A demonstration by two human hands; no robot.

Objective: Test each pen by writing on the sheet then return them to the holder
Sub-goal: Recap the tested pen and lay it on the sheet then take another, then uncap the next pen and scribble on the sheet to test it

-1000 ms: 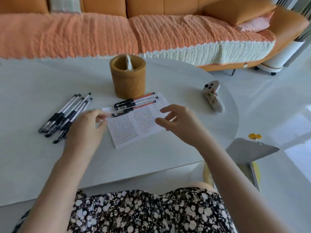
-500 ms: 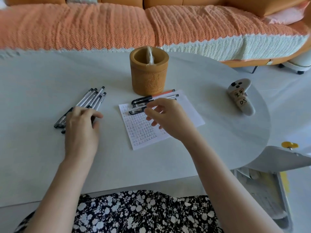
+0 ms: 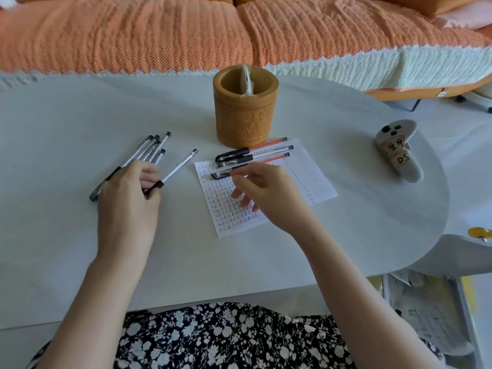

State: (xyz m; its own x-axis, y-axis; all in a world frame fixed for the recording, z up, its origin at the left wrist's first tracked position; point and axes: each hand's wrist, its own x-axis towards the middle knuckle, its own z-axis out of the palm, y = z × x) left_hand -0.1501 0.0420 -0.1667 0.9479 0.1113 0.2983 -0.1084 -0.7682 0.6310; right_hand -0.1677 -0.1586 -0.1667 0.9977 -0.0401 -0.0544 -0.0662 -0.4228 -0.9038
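A brown carved holder (image 3: 245,117) stands mid-table with a white wrapper sticking out of it. In front of it lies a white sheet (image 3: 306,179) covered in rows of handwritten marks. Several capped pens with orange refills (image 3: 255,153) rest across the sheet's top edge. To the left lies a bundle of clear black pens (image 3: 149,151). My left hand (image 3: 127,193) is on that bundle, with its fingers closed on one black pen (image 3: 177,167) pulled out to the right. My right hand (image 3: 269,190) hovers over the sheet with fingers loosely curled, holding nothing.
The table (image 3: 66,115) is pale grey with a rounded right end. A grey controller (image 3: 399,153) with handwritten labels lies at the right. An orange sofa (image 3: 159,33) with a knitted cover runs behind the table. A white stool (image 3: 458,251) stands by the right edge.
My left hand went from the sheet to the black bundle and drew one pen out to the right. My right hand stayed over the sheet. The camera tilted down and closer.
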